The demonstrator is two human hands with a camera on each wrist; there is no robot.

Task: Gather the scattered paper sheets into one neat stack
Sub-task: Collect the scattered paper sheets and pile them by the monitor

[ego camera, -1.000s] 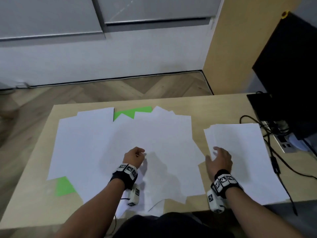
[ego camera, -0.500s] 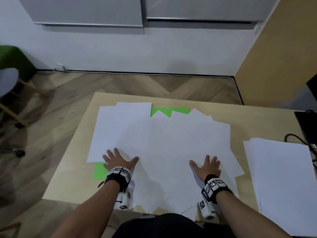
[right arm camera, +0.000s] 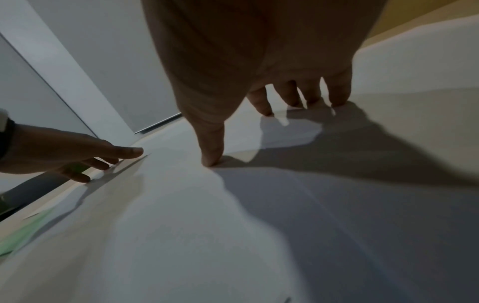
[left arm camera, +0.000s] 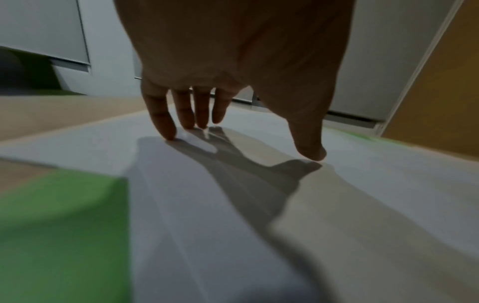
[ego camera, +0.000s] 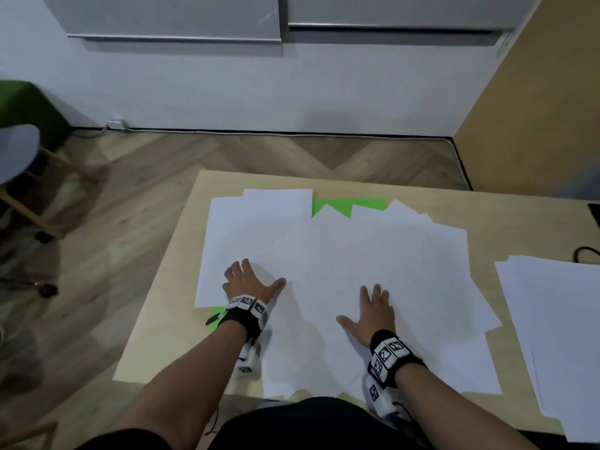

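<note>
Several white paper sheets (ego camera: 357,254) lie spread and overlapping across the middle of the wooden table (ego camera: 162,319), over a green sheet (ego camera: 344,206) that peeks out at the far edge and near my left wrist. A separate pile of white sheets (ego camera: 558,319) lies at the right. My left hand (ego camera: 250,280) rests flat with spread fingers on the left sheets; its fingertips (left arm camera: 168,133) touch paper. My right hand (ego camera: 370,310) also lies flat on the spread, fingers (right arm camera: 261,106) straight and thumb pressed down. Neither hand grips a sheet.
A black cable (ego camera: 587,254) and a dark device edge (ego camera: 595,212) sit at the table's far right. A chair (ego camera: 19,151) stands on the floor to the left. Some sheets overhang the near table edge by my body.
My right hand left the right pile and came down flat on the middle spread. My left hand uncurled and shifted left onto the left sheets, fingers spread. The view panned left.
</note>
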